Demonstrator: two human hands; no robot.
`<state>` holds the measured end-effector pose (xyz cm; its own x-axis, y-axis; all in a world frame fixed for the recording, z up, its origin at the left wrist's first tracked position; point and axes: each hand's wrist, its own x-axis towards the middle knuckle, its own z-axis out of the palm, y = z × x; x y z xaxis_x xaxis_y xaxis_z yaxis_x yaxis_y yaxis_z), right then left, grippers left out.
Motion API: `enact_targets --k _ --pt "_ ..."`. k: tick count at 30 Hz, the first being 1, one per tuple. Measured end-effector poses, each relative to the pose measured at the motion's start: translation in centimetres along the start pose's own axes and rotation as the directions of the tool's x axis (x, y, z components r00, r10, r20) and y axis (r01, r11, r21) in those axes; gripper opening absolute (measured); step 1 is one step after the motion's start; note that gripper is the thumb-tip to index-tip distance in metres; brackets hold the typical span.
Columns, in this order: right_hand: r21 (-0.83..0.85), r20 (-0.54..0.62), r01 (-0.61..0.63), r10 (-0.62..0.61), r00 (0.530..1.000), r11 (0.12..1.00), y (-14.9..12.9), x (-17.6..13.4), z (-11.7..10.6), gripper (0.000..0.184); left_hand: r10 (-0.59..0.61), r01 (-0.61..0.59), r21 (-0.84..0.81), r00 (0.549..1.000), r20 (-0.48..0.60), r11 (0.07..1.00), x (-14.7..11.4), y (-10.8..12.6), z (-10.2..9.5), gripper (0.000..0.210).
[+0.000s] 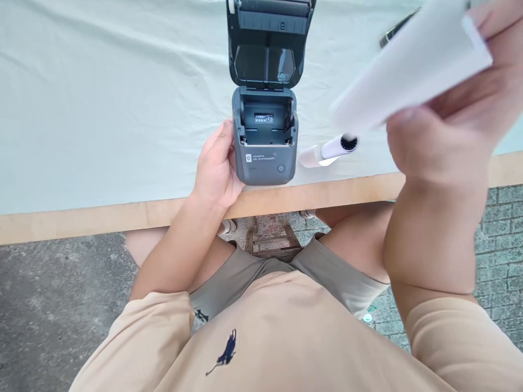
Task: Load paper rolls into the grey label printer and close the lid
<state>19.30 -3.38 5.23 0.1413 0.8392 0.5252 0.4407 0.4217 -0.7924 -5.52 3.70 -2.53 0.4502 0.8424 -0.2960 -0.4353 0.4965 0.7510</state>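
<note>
Nearest is the pale wooden edge [102, 219] of the table [122, 120]; a pale cloth covers the rest. Just beyond this edge there is one dark grey printer [265, 159]. The left hand [216, 170] clasps it at its left side: the thumb lies along the side, and the other fingers are mostly hidden by the body. So the printer is directly to the right of this grip, touching it.

Near the printer on the right lies one whitish roll [335, 148] with a dark round end. The right hand [447, 133], farther to the right, is raised and pinches one white paper [414, 71] between thumb and fingers. This paper is blurred, and the picture border cuts off some of the fingers.

Farther, one lid [265, 38] stands open on the printer, its far end cut off. At far right, one dark object [398, 26] is partly behind the paper; what it is, I cannot tell.
</note>
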Motion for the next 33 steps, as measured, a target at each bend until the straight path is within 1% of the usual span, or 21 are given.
enact_targets --k 1,2,3,5,6,8,11,13,15,17,20,22,23,25,27,28,30,32,33 --pt "0.013 0.125 -0.014 0.012 0.992 1.000 -1.3 0.1 0.8 0.027 0.007 -0.007 -0.003 1.000 -0.001 1.000 -0.1 0.0 0.1 0.030" --pt "0.039 0.223 0.042 -0.050 0.973 0.998 -2.5 0.3 1.7 0.029 0.017 -0.017 0.001 1.000 -0.009 1.000 -0.2 0.0 0.3 0.030" --pt "0.009 0.338 0.057 -0.057 0.940 0.998 -3.4 0.4 2.6 0.031 0.025 -0.024 0.015 0.999 -0.027 1.000 -0.4 0.0 0.5 0.031" --pt "-0.130 0.464 0.075 -0.006 0.886 0.989 -4.3 0.6 4.3 0.034 0.039 -0.034 0.062 0.997 -0.072 0.997 -0.7 -0.1 0.8 0.035" --pt "-0.227 0.490 0.075 0.047 0.871 0.971 -4.4 0.7 5.1 0.033 0.051 -0.044 0.086 0.994 -0.091 0.995 -0.8 -0.2 1.0 0.038" --pt "-0.407 0.495 0.089 0.138 0.858 0.909 -4.1 1.0 6.1 0.031 0.080 -0.068 0.118 0.992 -0.096 0.991 -1.0 -0.3 1.1 0.040" --pt "-0.587 0.468 0.105 0.231 0.853 0.803 -3.4 1.3 6.7 0.035 0.096 -0.090 0.109 0.994 -0.053 0.990 -1.1 -0.4 1.1 0.037" --pt "-0.659 0.438 0.117 0.253 0.863 0.743 -3.0 1.4 6.7 0.035 0.079 -0.075 0.087 0.996 -0.036 0.993 -1.0 -0.4 1.0 0.031" --pt "-0.704 0.413 0.135 0.247 0.877 0.697 -2.6 1.4 6.6 0.034 0.069 -0.067 0.069 0.997 -0.038 0.995 -1.0 -0.3 0.9 0.027" --pt "-0.722 0.416 0.159 0.239 0.878 0.673 -2.3 1.3 6.7 0.034 0.059 -0.055 0.076 0.997 -0.049 0.996 -1.0 -0.2 0.9 0.025" --pt "-0.714 0.439 0.148 0.272 0.856 0.685 -2.3 1.3 6.8 0.036 0.045 -0.039 0.092 0.997 -0.063 0.995 -1.0 -0.2 0.9 0.025" --pt "-0.708 0.426 0.133 0.269 0.864 0.693 -2.8 1.2 6.8 0.032 0.062 -0.057 0.076 0.996 -0.066 0.995 -0.9 -0.4 0.8 0.027" --pt "-0.702 0.424 0.148 0.241 0.873 0.697 -3.1 1.0 6.8 0.024 0.075 -0.070 0.066 0.995 -0.073 0.995 -0.8 -0.5 0.7 0.030" --pt "-0.663 0.460 0.232 0.142 0.877 0.712 -3.7 0.6 6.6 0.007 0.080 -0.075 0.056 0.993 -0.089 0.996 -0.6 -0.6 0.6 0.036" --pt "-0.603 0.521 0.325 0.052 0.852 0.729 -3.9 0.0 6.6 0.013 0.044 -0.039 0.049 0.994 -0.103 0.998 -0.5 -0.5 0.6 0.043" --pt "-0.577 0.543 0.352 0.024 0.839 0.737 -3.9 -0.3 6.6 0.014 0.018 -0.014 0.043 0.995 -0.099 0.999 -0.5 -0.4 0.6 0.047" --pt "-0.559 0.547 0.358 0.008 0.837 0.748 -3.7 -0.7 6.6 0.013 -0.005 0.007 0.035 0.998 -0.056 0.999 -0.7 -0.1 0.8 0.048" --pt "-0.533 0.516 0.331 -0.010 0.856 0.779 -3.4 -0.6 6.5 0.013 0.015 -0.015 0.037 1.000 0.012 0.999 -1.0 0.1 0.8 0.040" --pt "-0.515 0.493 0.311 -0.020 0.870 0.799 -3.3 -0.4 6.3 0.013 0.023 -0.025 0.040 0.999 0.044 0.999 -1.2 0.1 0.8 0.040"
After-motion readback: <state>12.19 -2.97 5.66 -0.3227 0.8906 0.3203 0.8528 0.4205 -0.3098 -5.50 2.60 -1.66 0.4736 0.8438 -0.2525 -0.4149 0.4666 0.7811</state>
